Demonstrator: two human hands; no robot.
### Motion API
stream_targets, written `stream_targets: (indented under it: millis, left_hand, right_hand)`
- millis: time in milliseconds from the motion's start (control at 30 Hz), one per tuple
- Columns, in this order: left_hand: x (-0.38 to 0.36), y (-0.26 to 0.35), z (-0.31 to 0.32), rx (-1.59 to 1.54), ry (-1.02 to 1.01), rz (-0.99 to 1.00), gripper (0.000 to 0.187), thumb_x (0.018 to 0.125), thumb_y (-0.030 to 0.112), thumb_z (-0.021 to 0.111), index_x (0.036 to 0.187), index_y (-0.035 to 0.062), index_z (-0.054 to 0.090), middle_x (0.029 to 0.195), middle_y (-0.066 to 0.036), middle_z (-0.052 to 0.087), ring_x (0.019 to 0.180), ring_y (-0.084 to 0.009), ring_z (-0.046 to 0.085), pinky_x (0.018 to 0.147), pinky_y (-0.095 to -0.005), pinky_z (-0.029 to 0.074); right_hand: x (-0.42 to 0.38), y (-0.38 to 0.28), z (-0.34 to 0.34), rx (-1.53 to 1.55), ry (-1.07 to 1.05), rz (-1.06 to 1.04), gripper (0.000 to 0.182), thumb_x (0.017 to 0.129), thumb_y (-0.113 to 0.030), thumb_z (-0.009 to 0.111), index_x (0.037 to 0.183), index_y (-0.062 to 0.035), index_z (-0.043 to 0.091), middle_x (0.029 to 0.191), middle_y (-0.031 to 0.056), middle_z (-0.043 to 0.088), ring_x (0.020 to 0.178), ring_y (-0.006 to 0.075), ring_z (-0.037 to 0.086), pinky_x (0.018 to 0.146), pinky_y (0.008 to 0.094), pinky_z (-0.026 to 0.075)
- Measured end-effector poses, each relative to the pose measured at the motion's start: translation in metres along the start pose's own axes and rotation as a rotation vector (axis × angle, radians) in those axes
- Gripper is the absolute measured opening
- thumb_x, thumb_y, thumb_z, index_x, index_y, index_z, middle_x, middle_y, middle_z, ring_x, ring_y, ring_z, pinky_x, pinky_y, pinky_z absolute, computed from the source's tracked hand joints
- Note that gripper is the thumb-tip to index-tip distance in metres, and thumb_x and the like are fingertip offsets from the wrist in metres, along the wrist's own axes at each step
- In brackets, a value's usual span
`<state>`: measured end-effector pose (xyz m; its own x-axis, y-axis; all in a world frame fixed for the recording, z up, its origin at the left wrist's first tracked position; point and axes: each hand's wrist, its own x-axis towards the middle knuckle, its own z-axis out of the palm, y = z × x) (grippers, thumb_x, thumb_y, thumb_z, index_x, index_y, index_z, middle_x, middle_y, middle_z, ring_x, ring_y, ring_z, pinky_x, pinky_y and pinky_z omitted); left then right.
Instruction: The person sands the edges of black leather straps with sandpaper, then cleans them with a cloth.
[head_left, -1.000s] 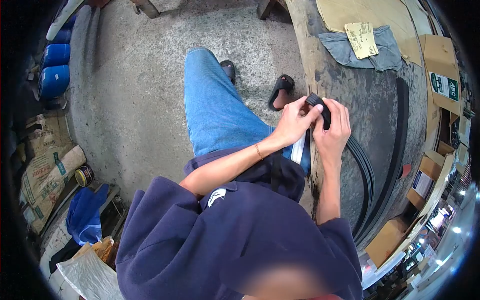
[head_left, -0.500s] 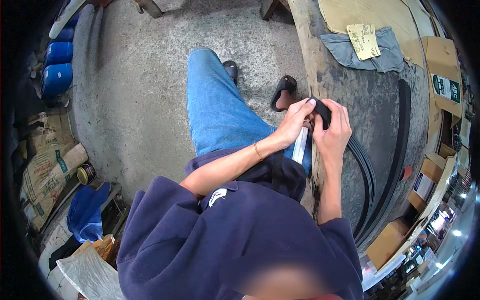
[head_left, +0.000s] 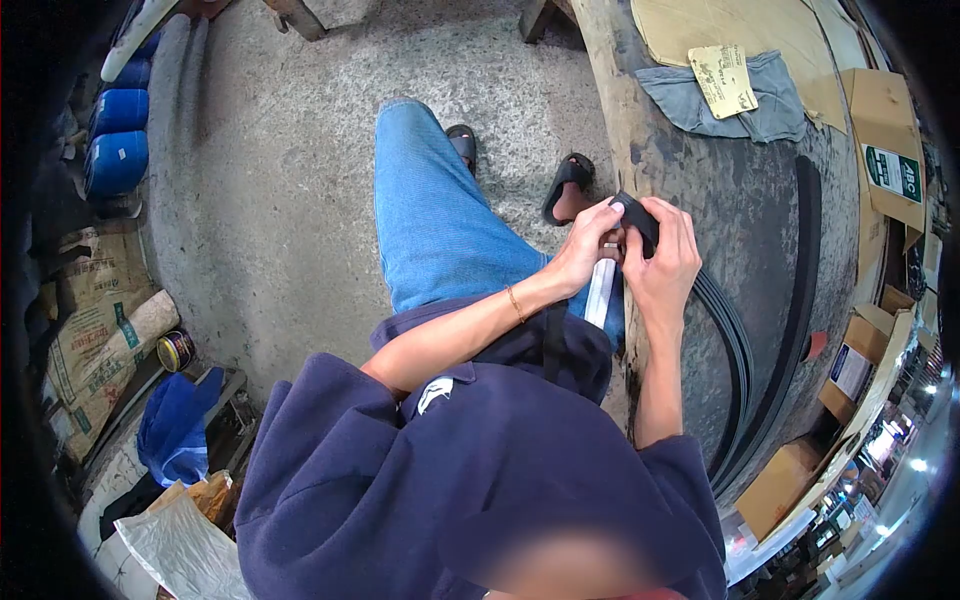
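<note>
Both hands meet over the near edge of the bench, on a short, curved piece of black strip (head_left: 638, 222). My left hand (head_left: 585, 248), with a thin bracelet on its wrist, is closed, its thumb pressing the strip's upper end. My right hand (head_left: 665, 250) is closed too, fingers and thumb pinching the strip's other side. Below my left fingers a whitish flat bar (head_left: 600, 290) runs down toward my lap; its upper end is hidden by the hand. A bundle of thin dark grey strips (head_left: 735, 345) curves away from beside my right hand across the bench.
On the dark, worn bench (head_left: 690, 180) lie a long black strip (head_left: 803, 240), a grey cloth (head_left: 680, 95) with a yellowish card (head_left: 723, 80), and cardboard. Cardboard boxes (head_left: 890, 150) line the far side. Blue containers (head_left: 117, 162) and paper sacks (head_left: 90, 330) stand left on the floor.
The hands and black strip have barely moved, with only a slight shift of the fingers. The view itself has shifted a little.
</note>
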<state>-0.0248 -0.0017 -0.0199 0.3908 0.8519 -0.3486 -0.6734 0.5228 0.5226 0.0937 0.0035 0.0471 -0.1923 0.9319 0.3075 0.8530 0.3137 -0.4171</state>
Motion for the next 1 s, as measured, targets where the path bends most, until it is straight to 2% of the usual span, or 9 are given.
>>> stream_targets:
  millis: [233, 400, 433, 467, 600, 733, 833, 933, 1000]
  left_hand:
    - [0.014, 0.001, -0.011, -0.079, 0.091, -0.181, 0.042, 0.105, 0.047, 0.046, 0.116, 0.0088, 0.061, 0.111, -0.007, 0.066, 0.099, -0.0179, 0.065, 0.083, -0.0383, 0.054]
    - [0.019, 0.013, -0.011, 0.11, 0.12, -0.214, 0.051, 0.106, 0.052, 0.039, 0.113, 0.0073, 0.063, 0.106, -0.009, 0.067, 0.092, -0.0202, 0.066, 0.083, -0.0386, 0.055]
    - [0.023, 0.009, -0.017, 0.134, 0.104, -0.21, 0.052, 0.107, 0.053, 0.038, 0.114, 0.0075, 0.062, 0.105, -0.008, 0.066, 0.09, -0.0194, 0.064, 0.082, -0.0382, 0.054]
    - [0.022, 0.013, -0.009, 0.127, 0.137, -0.172, 0.056, 0.108, 0.053, 0.035, 0.102, 0.0043, 0.063, 0.082, -0.008, 0.068, 0.07, -0.0173, 0.065, 0.058, -0.0323, 0.053]
    - [0.01, 0.026, 0.009, 0.237, 0.203, -0.107, 0.064, 0.109, 0.058, 0.029, 0.099, 0.0039, 0.061, 0.077, -0.006, 0.063, 0.062, -0.0143, 0.058, 0.057, -0.0288, 0.05]
    - [0.02, 0.04, 0.018, 0.693, -0.17, 0.104, 0.029, 0.108, 0.027, 0.053, 0.107, -0.001, 0.06, 0.084, -0.007, 0.065, 0.072, -0.0153, 0.062, 0.066, -0.029, 0.05]
    - [0.016, 0.046, 0.112, 0.79, -0.507, 0.372, 0.042, 0.096, 0.026, 0.072, 0.124, -0.0027, 0.058, 0.112, -0.013, 0.066, 0.104, -0.0219, 0.064, 0.09, -0.0354, 0.051]
    - [0.001, 0.019, 0.22, 0.476, -0.891, 0.551, 0.065, 0.087, 0.024, 0.082, 0.137, -0.0033, 0.052, 0.131, -0.017, 0.061, 0.126, -0.0267, 0.055, 0.106, -0.0419, 0.043]
    - [-0.02, 0.011, 0.273, 0.415, -1.038, 0.349, 0.055, 0.087, 0.015, 0.082, 0.131, -0.0033, 0.054, 0.122, -0.014, 0.064, 0.117, -0.0251, 0.061, 0.1, -0.0385, 0.048]
  right_hand:
    - [0.001, 0.001, 0.002, 0.003, 0.041, -0.022, 0.034, 0.077, -0.002, 0.076, 0.109, -0.0025, 0.065, 0.106, 0.0125, 0.07, 0.098, 0.0344, 0.067, 0.083, 0.0427, 0.054]
    - [0.001, -0.004, -0.01, -0.003, -0.027, 0.035, 0.033, 0.08, -0.012, 0.076, 0.11, -0.0036, 0.064, 0.109, 0.0118, 0.067, 0.102, 0.0319, 0.063, 0.087, 0.0417, 0.052]
    - [-0.001, -0.003, -0.009, -0.056, -0.024, 0.023, 0.033, 0.08, -0.013, 0.075, 0.11, -0.003, 0.065, 0.108, 0.0117, 0.066, 0.102, 0.0315, 0.062, 0.087, 0.0413, 0.052]
    - [-0.003, -0.002, -0.007, -0.108, -0.025, 0.011, 0.033, 0.081, -0.014, 0.074, 0.11, -0.0024, 0.065, 0.107, 0.0116, 0.065, 0.103, 0.0312, 0.061, 0.086, 0.0409, 0.051]
    - [0.001, -0.002, -0.02, -0.184, -0.014, 0.017, 0.038, 0.077, -0.016, 0.078, 0.111, -0.0035, 0.064, 0.102, 0.0102, 0.061, 0.1, 0.0317, 0.059, 0.084, 0.0407, 0.053]
    - [0.037, -0.021, -0.107, -0.088, 0.268, 0.091, 0.036, 0.078, -0.011, 0.079, 0.109, 0.0003, 0.064, 0.098, 0.0157, 0.061, 0.095, 0.0358, 0.061, 0.082, 0.0441, 0.053]
    - [0.058, -0.05, -0.2, -0.048, 0.372, 0.131, 0.04, 0.08, -0.012, 0.08, 0.113, 0.005, 0.065, 0.103, 0.0197, 0.064, 0.097, 0.0386, 0.064, 0.082, 0.042, 0.052]
    - [0.085, -0.087, -0.262, 0.061, 0.469, 0.059, 0.032, 0.084, -0.014, 0.081, 0.108, 0.0041, 0.068, 0.083, 0.0153, 0.068, 0.074, 0.0177, 0.063, 0.07, 0.0339, 0.05]
    - [0.107, -0.112, -0.291, 0.057, 0.468, 0.008, 0.032, 0.087, -0.02, 0.08, 0.106, 0.003, 0.07, 0.075, 0.0117, 0.066, 0.067, 0.0154, 0.056, 0.065, 0.0323, 0.047]
